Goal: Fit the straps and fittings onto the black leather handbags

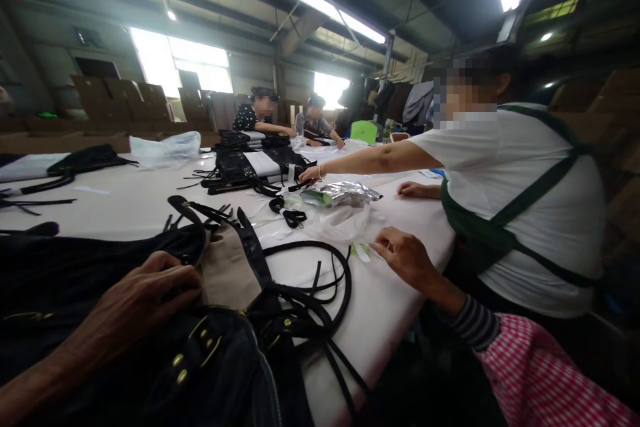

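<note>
In the foreground lies a large black bag (220, 360) with gold-coloured rivets, an open zip, and long black handles and cords. Its beige lining (230, 260) shows in the opening. My left hand (155, 293) rests on the bag with curled fingers, gripping the dark fabric beside that opening. Over the table's right side, my right hand (407, 260) pinches the end of a small green and white strip (361, 252), which may be a label or tape. Just behind the strip is a crumpled clear plastic bag (345, 220).
A co-worker in a white shirt (545, 213) stands close on the right, one arm reaching across the white table (125, 203) to stacked black bags (260, 163). A silvery packet (353, 192) and coiled black strap (289, 213) lie nearby. Two people sit at the far end.
</note>
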The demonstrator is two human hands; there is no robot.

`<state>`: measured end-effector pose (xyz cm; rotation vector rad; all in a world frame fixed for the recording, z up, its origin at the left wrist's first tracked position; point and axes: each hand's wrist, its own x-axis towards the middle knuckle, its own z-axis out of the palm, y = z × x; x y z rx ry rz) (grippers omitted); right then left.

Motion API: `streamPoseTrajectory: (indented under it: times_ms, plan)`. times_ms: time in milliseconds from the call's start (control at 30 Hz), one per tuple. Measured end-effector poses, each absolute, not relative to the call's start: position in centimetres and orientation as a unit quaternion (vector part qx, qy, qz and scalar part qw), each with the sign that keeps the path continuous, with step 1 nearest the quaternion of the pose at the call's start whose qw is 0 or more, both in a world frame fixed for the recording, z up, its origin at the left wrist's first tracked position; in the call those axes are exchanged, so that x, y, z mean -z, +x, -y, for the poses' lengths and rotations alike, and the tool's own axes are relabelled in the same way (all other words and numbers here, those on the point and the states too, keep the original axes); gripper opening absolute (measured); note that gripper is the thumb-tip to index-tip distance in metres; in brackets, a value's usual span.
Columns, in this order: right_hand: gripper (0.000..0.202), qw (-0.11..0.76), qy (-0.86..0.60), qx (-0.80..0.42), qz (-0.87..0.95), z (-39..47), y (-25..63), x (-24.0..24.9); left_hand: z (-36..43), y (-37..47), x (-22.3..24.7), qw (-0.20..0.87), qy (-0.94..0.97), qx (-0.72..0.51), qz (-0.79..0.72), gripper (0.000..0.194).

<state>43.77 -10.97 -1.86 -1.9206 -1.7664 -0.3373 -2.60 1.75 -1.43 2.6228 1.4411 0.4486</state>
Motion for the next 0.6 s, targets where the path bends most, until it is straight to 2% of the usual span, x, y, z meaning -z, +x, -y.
streamPoseTrajectory:
  times_ms: [133, 267, 333, 433, 600]
  plan:
    - [0.025, 0.117, -0.754, 0.219, 0.609, 9.7, 43.7, 3.1, -2.0, -2.8, 1.9, 0.056, 0.870, -0.164, -0.462, 0.034]
    - [0.025, 0.082, -0.768, 0.236, 0.589, 9.0, 43.5, 3.3, -1.7, -2.8, 1.9, 0.035, 0.877, -0.198, -0.437, 0.025]
    - [0.027, 0.114, -0.753, 0.233, 0.605, 9.4, 43.7, 3.4, -1.3, -2.6, 1.6, 0.045, 0.882, -0.172, -0.437, 0.023]
    - [0.027, 0.221, -0.687, 0.224, 0.655, 10.9, 43.4, 3.1, -0.5, -2.3, 0.8, 0.058, 0.882, -0.147, -0.444, 0.019]
    - [0.023, 0.402, -0.555, 0.133, 0.716, 12.5, 38.5, -1.7, 0.2, -1.6, -0.3, 0.060, 0.883, -0.148, -0.442, 0.012]
